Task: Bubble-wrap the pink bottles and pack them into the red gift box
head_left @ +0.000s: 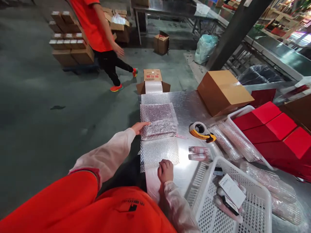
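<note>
In the head view, the left hand (140, 127) had its grip grasping the left edge of a folded, translucent bubble-wrap bundle (159, 119), thumb on top. The bundle lay near the left side of a shiny silver metal desk (186, 103), over a flat, clear bubble-wrap sheet (157, 149). The right hand (166, 170) was at the sheet's near edge, fingers loosely curled; whether its grip held anything could not be told. To the bundle's right lay a yellow-and-black tape dispenser with a white roll (201, 131), and nearer, two pale pink, slender tubes (198, 153). A white, perforated plastic basket (267, 197) stood right of the right hand, containing a white rectangular box (232, 190). Beyond the desk's left side, a person in an orange shirt (97, 26) was mid-stride.
</note>
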Demonstrator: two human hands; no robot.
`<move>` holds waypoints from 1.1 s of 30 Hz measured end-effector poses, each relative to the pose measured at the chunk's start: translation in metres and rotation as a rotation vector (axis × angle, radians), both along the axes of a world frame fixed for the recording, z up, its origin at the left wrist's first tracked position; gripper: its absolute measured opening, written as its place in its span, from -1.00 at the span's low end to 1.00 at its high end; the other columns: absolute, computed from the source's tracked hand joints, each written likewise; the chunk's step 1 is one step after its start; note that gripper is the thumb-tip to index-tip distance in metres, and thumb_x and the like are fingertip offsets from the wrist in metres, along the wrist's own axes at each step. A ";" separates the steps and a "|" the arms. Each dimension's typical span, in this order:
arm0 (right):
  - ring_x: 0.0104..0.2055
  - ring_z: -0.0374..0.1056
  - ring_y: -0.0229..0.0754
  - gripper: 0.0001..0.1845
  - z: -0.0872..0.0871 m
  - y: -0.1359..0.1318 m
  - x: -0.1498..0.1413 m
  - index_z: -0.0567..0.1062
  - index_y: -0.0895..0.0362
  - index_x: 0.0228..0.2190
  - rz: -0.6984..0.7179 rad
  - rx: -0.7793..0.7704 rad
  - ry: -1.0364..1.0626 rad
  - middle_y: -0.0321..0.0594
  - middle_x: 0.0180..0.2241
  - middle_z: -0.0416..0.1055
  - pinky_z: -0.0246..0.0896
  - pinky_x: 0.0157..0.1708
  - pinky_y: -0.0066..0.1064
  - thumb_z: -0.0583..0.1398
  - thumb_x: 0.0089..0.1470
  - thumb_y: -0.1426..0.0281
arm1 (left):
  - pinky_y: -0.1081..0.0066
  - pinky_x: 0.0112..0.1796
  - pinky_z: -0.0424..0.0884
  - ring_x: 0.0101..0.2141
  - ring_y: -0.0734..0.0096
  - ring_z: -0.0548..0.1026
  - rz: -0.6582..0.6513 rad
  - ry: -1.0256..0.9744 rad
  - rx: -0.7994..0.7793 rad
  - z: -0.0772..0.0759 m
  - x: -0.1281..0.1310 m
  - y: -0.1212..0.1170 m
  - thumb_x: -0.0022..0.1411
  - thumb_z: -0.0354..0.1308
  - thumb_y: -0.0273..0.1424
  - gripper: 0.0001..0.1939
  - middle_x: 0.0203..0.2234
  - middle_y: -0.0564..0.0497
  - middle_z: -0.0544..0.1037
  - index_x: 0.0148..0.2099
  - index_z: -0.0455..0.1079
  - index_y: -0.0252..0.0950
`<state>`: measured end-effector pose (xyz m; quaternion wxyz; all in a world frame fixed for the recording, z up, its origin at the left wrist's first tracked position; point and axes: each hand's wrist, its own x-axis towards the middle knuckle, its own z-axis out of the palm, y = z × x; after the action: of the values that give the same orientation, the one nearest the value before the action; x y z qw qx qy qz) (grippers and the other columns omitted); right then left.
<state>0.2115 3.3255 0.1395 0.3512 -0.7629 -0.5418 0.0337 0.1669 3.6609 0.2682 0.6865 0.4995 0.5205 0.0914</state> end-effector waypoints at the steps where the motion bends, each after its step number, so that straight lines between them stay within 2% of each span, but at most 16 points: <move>1: -0.04 0.27 -0.07 -0.76 0.000 0.000 0.000 0.51 0.14 -0.20 -0.002 -0.003 0.005 -0.13 -0.17 0.47 0.17 -0.02 -0.20 0.11 0.11 0.55 | 0.17 -0.18 0.52 -0.33 0.16 0.58 -0.036 -0.006 0.048 0.005 0.003 -0.003 0.11 0.39 -0.17 -0.64 -0.49 -0.04 0.57 -0.24 0.43 -0.34; 4: -0.05 0.28 -0.05 -0.75 0.001 -0.001 0.000 0.51 0.14 -0.21 -0.005 -0.009 0.004 -0.12 -0.17 0.48 0.19 -0.03 -0.18 0.11 0.09 0.55 | 0.21 -0.04 0.46 -0.19 0.26 0.55 -0.424 -0.025 0.536 0.019 0.034 -0.036 0.42 0.02 -0.37 -0.80 -0.30 -0.08 0.60 -0.07 0.42 -0.34; 5: -0.06 0.29 -0.05 -0.74 0.002 -0.001 0.001 0.51 0.14 -0.20 -0.005 -0.007 0.000 -0.12 -0.17 0.48 0.20 -0.04 -0.17 0.11 0.09 0.55 | 0.22 -0.02 0.44 -0.14 0.29 0.53 -0.670 0.005 0.859 0.023 0.053 -0.055 0.45 -0.15 -0.50 -0.70 -0.23 -0.10 0.60 -0.01 0.41 -0.33; 7: -0.07 0.31 -0.03 -0.74 0.003 -0.001 0.000 0.52 0.13 -0.21 -0.011 -0.004 -0.004 -0.11 -0.18 0.48 0.23 -0.06 -0.16 0.10 0.09 0.54 | 0.29 0.03 0.38 -0.04 0.29 0.48 -0.839 -0.023 0.982 0.026 0.096 -0.099 0.35 -0.01 -0.58 -0.73 -0.13 -0.07 0.59 -0.03 0.45 -0.28; 9: -0.09 0.33 -0.03 -0.74 0.003 0.000 -0.001 0.52 0.11 -0.22 -0.029 0.005 0.000 -0.12 -0.19 0.49 0.27 -0.08 -0.15 0.10 0.10 0.54 | 0.30 -0.05 0.40 -0.06 0.22 0.47 -0.964 0.044 1.072 0.024 0.137 -0.141 0.32 0.01 -0.60 -0.73 -0.17 -0.12 0.59 -0.03 0.46 -0.32; 11: -0.10 0.34 -0.02 -0.74 0.002 0.000 -0.003 0.52 0.10 -0.22 -0.046 0.025 -0.001 -0.12 -0.20 0.49 0.29 -0.09 -0.14 0.09 0.11 0.54 | 0.25 -0.14 0.41 -0.12 0.12 0.49 -1.003 0.116 1.106 0.021 0.166 -0.171 0.27 0.01 -0.66 -0.74 -0.25 -0.22 0.57 -0.10 0.48 -0.43; 13: -0.11 0.35 -0.02 -0.72 0.003 -0.001 -0.003 0.52 0.10 -0.21 -0.044 0.048 -0.029 -0.13 -0.20 0.50 0.31 -0.10 -0.15 0.08 0.11 0.56 | 0.25 -0.19 0.42 -0.15 0.09 0.50 -1.027 0.137 1.122 0.022 0.181 -0.186 0.23 0.05 -0.68 -0.80 -0.29 -0.26 0.55 -0.20 0.49 -0.46; 15: -0.15 0.36 -0.04 -0.71 0.009 -0.001 0.003 0.53 0.11 -0.20 -0.005 0.036 -0.113 -0.13 -0.24 0.50 0.30 -0.16 -0.18 0.09 0.11 0.57 | 0.29 -0.16 0.43 -0.10 0.13 0.49 -1.058 0.092 1.142 0.033 0.179 -0.185 0.23 0.09 -0.64 -0.84 -0.23 -0.23 0.55 -0.23 0.49 -0.41; 18: -0.24 0.33 -0.09 -0.75 0.041 0.012 0.030 0.55 0.09 -0.20 0.109 -0.004 -0.241 -0.16 -0.29 0.49 0.23 -0.26 -0.26 0.13 0.15 0.55 | 0.33 -0.03 0.40 -0.01 0.24 0.44 -0.973 -0.039 1.208 0.073 0.147 -0.149 0.27 0.03 -0.61 -0.74 -0.08 -0.15 0.52 -0.11 0.49 -0.32; 20: -0.22 0.31 -0.11 -0.72 0.080 0.037 0.059 0.56 0.05 -0.15 0.189 -0.032 -0.272 -0.18 -0.25 0.51 0.18 -0.21 -0.27 0.13 0.19 0.56 | 0.32 -0.05 0.41 -0.10 0.28 0.46 -0.704 -0.127 1.265 0.111 0.111 -0.107 0.22 0.01 -0.61 -0.69 -0.12 -0.11 0.53 -0.07 0.49 -0.33; 22: -0.13 0.31 -0.10 -0.69 0.126 0.078 0.089 0.55 0.00 -0.07 0.329 -0.199 -0.388 -0.16 -0.17 0.52 0.13 -0.12 -0.24 0.12 0.25 0.53 | 0.39 -0.20 0.42 -0.29 0.37 0.48 -0.470 -0.080 1.225 0.146 0.070 -0.065 0.16 0.03 -0.60 -0.70 -0.28 -0.02 0.56 -0.12 0.51 -0.33; 24: -0.09 0.30 -0.08 -0.75 0.168 0.129 0.112 0.57 0.02 -0.12 0.417 -0.336 -0.461 -0.15 -0.20 0.54 0.07 -0.08 -0.21 0.12 0.29 0.47 | 0.40 -0.28 0.39 -0.37 0.39 0.47 -0.457 0.012 1.220 0.165 0.032 -0.037 0.17 0.06 -0.53 -0.78 -0.42 0.05 0.55 -0.23 0.53 -0.30; 26: -0.05 0.29 -0.06 -0.76 0.195 0.180 0.127 0.59 0.05 -0.17 0.444 -0.479 -0.467 -0.14 -0.22 0.55 0.04 -0.05 -0.20 0.11 0.32 0.43 | 0.37 -0.24 0.39 -0.33 0.34 0.49 -0.560 0.068 1.290 0.161 0.005 -0.030 0.20 0.08 -0.50 -0.81 -0.45 0.03 0.57 -0.32 0.53 -0.28; 28: -0.04 0.29 -0.06 -0.79 0.204 0.223 0.137 0.61 0.06 -0.21 0.454 -0.601 -0.386 -0.14 -0.23 0.56 0.04 -0.05 -0.22 0.14 0.30 0.39 | 0.33 -0.18 0.40 -0.25 0.28 0.51 -0.738 0.105 1.344 0.135 -0.009 -0.038 0.23 0.08 -0.51 -0.80 -0.40 -0.01 0.61 -0.30 0.55 -0.27; 31: -0.06 0.32 -0.11 -0.86 0.194 0.255 0.152 0.62 0.04 -0.21 0.470 -0.679 -0.257 -0.21 -0.26 0.57 0.07 -0.06 -0.27 0.27 0.19 0.34 | 0.23 -0.05 0.42 -0.05 0.12 0.50 -0.941 0.243 1.341 0.079 -0.012 -0.055 0.26 0.18 -0.39 -0.74 -0.04 -0.16 0.60 -0.02 0.53 -0.32; 33: -0.05 0.33 -0.09 -0.78 0.183 0.250 0.164 0.61 0.04 -0.18 0.398 -0.563 -0.221 -0.19 -0.20 0.56 0.11 -0.03 -0.25 0.34 0.11 0.29 | 0.15 0.05 0.38 0.13 -0.04 0.40 -1.045 0.337 1.323 0.048 -0.009 -0.062 0.21 0.28 -0.28 -0.44 0.19 -0.28 0.44 0.21 0.39 -0.39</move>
<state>0.3754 3.5756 0.3223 0.0534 -0.7083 -0.6839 0.1666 0.1581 3.5989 0.3157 0.1218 0.9795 0.1583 -0.0272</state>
